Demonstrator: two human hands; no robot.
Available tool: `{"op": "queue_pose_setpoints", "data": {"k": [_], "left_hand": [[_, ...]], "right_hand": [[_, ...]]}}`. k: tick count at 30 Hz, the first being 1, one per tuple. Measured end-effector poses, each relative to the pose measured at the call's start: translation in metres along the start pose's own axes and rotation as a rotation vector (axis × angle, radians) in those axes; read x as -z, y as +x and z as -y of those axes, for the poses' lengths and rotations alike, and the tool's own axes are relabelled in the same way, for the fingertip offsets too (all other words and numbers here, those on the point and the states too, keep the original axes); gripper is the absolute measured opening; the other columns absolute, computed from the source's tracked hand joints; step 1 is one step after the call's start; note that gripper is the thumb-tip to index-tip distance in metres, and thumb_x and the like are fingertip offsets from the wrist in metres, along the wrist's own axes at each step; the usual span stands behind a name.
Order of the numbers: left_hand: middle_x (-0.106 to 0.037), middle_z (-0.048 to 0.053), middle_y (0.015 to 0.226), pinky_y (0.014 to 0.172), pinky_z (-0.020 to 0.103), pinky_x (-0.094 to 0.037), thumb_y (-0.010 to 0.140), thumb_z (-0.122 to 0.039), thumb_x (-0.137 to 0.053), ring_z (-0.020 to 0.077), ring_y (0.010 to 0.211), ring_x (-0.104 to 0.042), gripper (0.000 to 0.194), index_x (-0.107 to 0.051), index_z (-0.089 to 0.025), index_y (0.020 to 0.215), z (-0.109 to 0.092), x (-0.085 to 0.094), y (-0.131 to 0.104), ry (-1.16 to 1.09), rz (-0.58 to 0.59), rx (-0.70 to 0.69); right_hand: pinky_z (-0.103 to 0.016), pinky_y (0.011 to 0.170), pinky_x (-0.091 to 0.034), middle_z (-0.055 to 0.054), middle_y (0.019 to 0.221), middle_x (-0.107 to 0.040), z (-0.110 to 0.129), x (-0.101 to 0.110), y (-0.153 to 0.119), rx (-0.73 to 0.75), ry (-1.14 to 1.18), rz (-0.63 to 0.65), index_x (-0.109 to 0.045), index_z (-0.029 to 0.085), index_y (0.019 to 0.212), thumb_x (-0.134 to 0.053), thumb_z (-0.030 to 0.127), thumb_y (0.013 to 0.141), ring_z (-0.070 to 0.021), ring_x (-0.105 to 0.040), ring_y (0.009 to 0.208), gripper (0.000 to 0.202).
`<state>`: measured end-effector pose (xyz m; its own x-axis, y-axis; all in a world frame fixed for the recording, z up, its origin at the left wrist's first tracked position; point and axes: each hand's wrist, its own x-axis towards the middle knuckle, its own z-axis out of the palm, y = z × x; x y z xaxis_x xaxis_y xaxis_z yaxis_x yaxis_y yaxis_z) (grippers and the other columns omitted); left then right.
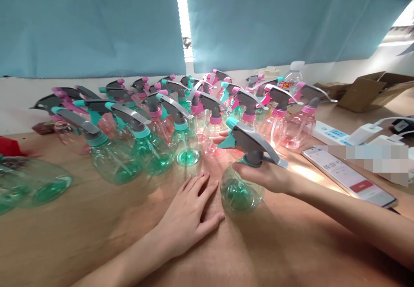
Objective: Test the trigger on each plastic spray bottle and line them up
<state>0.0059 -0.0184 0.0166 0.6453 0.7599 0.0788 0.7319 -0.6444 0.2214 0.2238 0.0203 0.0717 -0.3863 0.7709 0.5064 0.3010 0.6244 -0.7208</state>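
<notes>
My right hand (261, 175) is closed around the neck of a green spray bottle (241, 192), just below its grey and teal trigger head. That bottle is close to upright over the wooden table (136, 244). To its left, my left hand (190, 205) lies palm down on the tabletop, fingers stretched out and holding nothing. Beyond my left hand stands a green spray bottle (186, 149), with another green spray bottle (152, 153) and a third green spray bottle (113, 159) further left. Several pink spray bottles with pink and grey heads crowd behind them.
Green bottles without visible heads (48, 183) are at the left edge by a red item (12, 146). On the right are a phone (349, 175), a power strip (330, 134) with plugged-in chargers, and an open cardboard box (365, 90). A clear drink bottle (294, 76) stands behind.
</notes>
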Motion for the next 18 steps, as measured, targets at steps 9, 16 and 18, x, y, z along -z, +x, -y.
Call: {"op": "queue_pose_setpoints", "data": {"k": [9,16,18], "left_hand": [[-0.039,0.016,0.147,0.108,0.052,-0.03,0.091,-0.048,-0.054,0.0333,0.135,-0.034,0.059,-0.044,-0.018,0.141,-0.0016,0.0015,0.0003,-0.002,0.004,0.004],[-0.04,0.015,0.147,0.108,0.052,-0.031,0.091,-0.049,-0.054,0.0334,0.135,-0.034,0.059,-0.043,-0.019,0.141,-0.0007,0.0016,0.0009,-0.001,-0.004,-0.006],[-0.039,0.015,0.148,0.108,0.052,-0.031,0.092,-0.048,-0.054,0.0335,0.135,-0.034,0.059,-0.043,-0.018,0.141,-0.0005,0.0013,0.0005,-0.004,-0.005,-0.005]], "right_hand": [[-0.036,0.094,-0.054,-0.003,0.129,-0.059,-0.0062,-0.0031,0.001,0.039,0.153,0.01,-0.055,0.024,0.121,-0.057,0.008,0.076,-0.0205,-0.058,0.117,0.049],[-0.034,0.095,-0.053,-0.003,0.131,-0.057,-0.0058,-0.003,0.0013,0.052,0.173,0.02,-0.055,0.025,0.12,-0.056,0.007,0.077,-0.019,-0.055,0.121,0.046],[-0.034,0.094,-0.053,-0.003,0.131,-0.057,-0.0064,-0.0025,0.0012,0.055,0.169,0.018,-0.055,0.025,0.12,-0.056,0.007,0.077,-0.0195,-0.055,0.121,0.047]]}}
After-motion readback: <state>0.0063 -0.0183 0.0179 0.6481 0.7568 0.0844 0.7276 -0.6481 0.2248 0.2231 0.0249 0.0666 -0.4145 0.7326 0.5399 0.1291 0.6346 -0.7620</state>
